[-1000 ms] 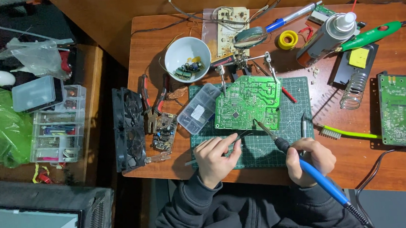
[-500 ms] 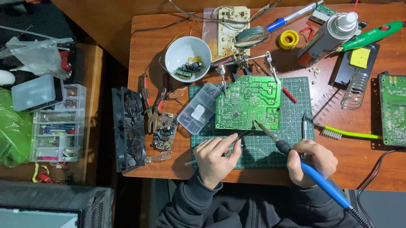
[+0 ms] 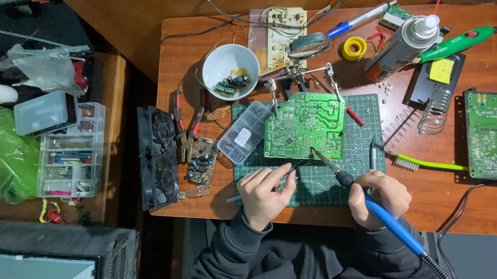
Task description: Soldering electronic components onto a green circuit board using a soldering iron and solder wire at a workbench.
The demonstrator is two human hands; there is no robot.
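Right hand is wrapped around the blue-handled soldering iron, its tip angled up to the near edge of the green circuit board. The board sits tilted on the green cutting mat, mid-table, clipped by the helping-hands stand. Left hand pinches a thin dark tool, probably tweezers, pointing at that same near edge. Just left of the board lies a clear parts box; farther back, a white bowl of components. A green-handled brush lies to the right.
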